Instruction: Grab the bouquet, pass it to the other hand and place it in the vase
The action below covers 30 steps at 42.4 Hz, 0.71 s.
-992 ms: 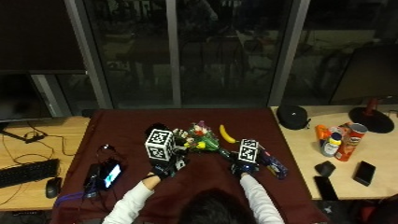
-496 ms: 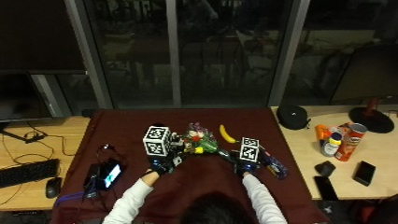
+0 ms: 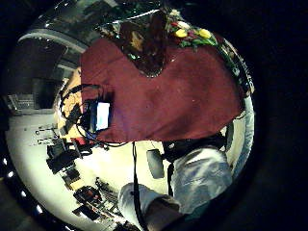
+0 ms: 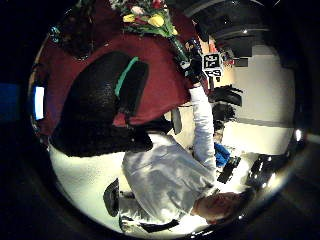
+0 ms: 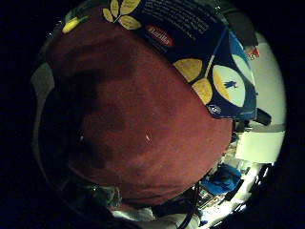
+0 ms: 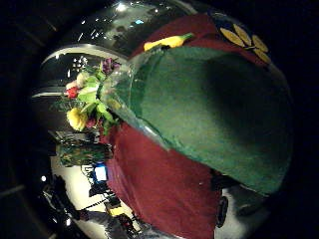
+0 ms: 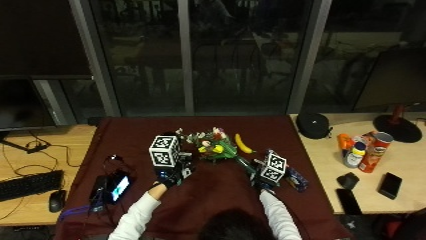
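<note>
Both hands are over the cloth: right hand grips the bouquet stems; left hand is uncurled, holding nothing, beside the vase.

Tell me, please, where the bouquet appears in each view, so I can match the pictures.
Outside view: bouquet on the dark red tablecloth, between both hands.
Left little finger view: blooms at the cloth's far edge.
Left thumb view: beyond the glove.
Right thumb view: close, green wrap.
Right little finger view: not in it.
Shared landmark: tablecloth.

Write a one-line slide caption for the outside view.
Right hand grips the bouquet by its stem end above the dark red tablecloth.
</note>
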Each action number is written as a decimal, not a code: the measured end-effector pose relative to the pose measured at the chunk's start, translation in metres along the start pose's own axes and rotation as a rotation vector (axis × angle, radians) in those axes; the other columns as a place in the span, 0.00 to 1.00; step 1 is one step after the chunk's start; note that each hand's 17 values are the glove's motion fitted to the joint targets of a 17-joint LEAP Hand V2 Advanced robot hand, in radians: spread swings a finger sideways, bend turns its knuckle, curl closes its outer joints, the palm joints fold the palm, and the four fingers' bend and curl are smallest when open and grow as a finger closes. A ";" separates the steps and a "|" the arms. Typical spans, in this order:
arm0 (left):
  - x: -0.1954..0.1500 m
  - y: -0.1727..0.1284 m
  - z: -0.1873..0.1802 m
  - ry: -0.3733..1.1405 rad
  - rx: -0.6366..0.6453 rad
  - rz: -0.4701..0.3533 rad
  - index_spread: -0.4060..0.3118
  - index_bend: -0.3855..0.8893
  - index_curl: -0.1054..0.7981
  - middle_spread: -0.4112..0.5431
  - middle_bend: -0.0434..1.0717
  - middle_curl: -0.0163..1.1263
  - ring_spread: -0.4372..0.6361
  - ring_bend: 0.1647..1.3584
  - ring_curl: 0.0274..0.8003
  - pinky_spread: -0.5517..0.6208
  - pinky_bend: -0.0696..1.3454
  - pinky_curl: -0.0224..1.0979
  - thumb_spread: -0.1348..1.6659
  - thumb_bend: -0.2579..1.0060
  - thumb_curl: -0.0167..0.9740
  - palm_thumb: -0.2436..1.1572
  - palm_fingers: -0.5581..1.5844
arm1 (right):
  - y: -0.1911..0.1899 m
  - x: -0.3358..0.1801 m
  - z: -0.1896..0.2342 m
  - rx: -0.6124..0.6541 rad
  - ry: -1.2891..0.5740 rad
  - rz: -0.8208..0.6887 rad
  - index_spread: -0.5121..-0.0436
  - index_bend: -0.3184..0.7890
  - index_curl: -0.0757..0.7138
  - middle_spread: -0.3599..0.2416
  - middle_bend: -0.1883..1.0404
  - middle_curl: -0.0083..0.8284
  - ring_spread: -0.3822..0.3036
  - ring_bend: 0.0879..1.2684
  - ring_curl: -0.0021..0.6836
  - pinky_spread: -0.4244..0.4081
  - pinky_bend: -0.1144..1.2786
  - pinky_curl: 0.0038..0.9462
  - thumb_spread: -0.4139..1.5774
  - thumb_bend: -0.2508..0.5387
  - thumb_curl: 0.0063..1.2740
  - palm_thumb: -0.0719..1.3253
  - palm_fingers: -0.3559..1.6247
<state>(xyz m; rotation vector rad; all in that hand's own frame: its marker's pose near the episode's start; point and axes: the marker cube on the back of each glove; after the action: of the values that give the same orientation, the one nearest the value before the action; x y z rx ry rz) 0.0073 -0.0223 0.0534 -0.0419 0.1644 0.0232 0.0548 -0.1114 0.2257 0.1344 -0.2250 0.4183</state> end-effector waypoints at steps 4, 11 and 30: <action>0.000 -0.002 -0.002 0.019 0.012 0.013 0.54 0.42 0.41 0.65 0.21 0.31 0.66 0.38 0.36 0.72 0.33 0.33 0.75 0.19 0.31 0.36 0.36 | -0.006 -0.003 -0.009 0.104 -0.124 -0.005 0.62 0.70 0.71 0.29 0.70 0.71 0.26 0.63 0.74 0.17 0.51 0.45 0.70 0.29 0.27 0.68 0.95; 0.007 -0.012 -0.005 0.083 0.038 0.059 0.54 0.42 0.42 0.64 0.20 0.31 0.66 0.38 0.35 0.72 0.33 0.33 0.75 0.19 0.31 0.37 0.37 | 0.002 -0.024 -0.029 -0.012 -0.505 0.043 0.65 0.74 0.77 0.31 0.74 0.72 0.26 0.67 0.77 0.19 0.55 0.48 0.66 0.31 0.32 0.74 0.93; 0.059 -0.063 -0.060 0.792 0.169 0.260 0.64 0.38 0.40 0.69 0.20 0.31 0.69 0.38 0.36 0.74 0.35 0.34 0.67 0.19 0.34 0.38 0.32 | 0.006 -0.111 -0.090 0.081 -1.227 -0.138 0.65 0.73 0.82 0.34 0.78 0.73 0.28 0.72 0.79 0.21 0.60 0.53 0.50 0.29 0.45 0.80 0.89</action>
<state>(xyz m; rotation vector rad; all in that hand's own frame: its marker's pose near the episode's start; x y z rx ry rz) 0.0575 -0.0866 -0.0127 0.1434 0.9624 0.2534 -0.0290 -0.1333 0.1126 0.4776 -1.3974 0.1574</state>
